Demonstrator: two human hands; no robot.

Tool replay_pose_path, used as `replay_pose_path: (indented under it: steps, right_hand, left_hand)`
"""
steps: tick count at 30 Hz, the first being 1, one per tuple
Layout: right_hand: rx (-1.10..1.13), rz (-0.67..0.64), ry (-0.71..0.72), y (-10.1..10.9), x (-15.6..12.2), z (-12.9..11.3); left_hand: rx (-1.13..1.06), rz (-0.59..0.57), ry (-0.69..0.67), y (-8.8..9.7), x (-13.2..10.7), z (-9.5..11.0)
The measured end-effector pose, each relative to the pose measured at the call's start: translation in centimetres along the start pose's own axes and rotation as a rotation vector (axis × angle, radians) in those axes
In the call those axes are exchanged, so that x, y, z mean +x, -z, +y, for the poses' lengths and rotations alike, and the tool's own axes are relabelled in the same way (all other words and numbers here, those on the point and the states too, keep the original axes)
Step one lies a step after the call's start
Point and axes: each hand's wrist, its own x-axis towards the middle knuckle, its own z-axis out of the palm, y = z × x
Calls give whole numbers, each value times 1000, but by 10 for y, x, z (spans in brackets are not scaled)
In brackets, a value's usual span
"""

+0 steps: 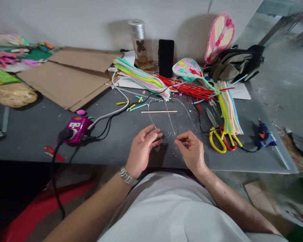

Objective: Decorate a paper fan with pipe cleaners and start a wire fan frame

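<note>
My left hand and my right hand hover over the near edge of a dark grey table. Each pinches an end of a thin, bent clear wire frame that loops away from me across the table. A thin wooden stick lies across the frame's far part. My left wrist wears a metal watch.
Yellow and red scissors and a blue glue gun lie to the right. Bundles of coloured pipe cleaners, decorated fans, a bottle, a phone, cardboard and a purple power strip fill the rest.
</note>
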Motion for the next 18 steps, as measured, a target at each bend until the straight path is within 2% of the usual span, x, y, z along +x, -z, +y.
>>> replay_pose_path:
  steps: [5,13,16,18]
  right_hand:
    - [-16,-20,63,-9,-7,-1]
    - [-18,-89,31,-16,-13,2]
    - [-22,-158,8,-9,-9,0]
    - [-72,-138,24,5,1,-4]
  left_hand:
    - [37,-76,40,-17,8,0]
    - [105,-53,-24,-28,17,0]
    - [130,-78,-20,-27,18,1]
    - [139,-95,-11,-25,18,2]
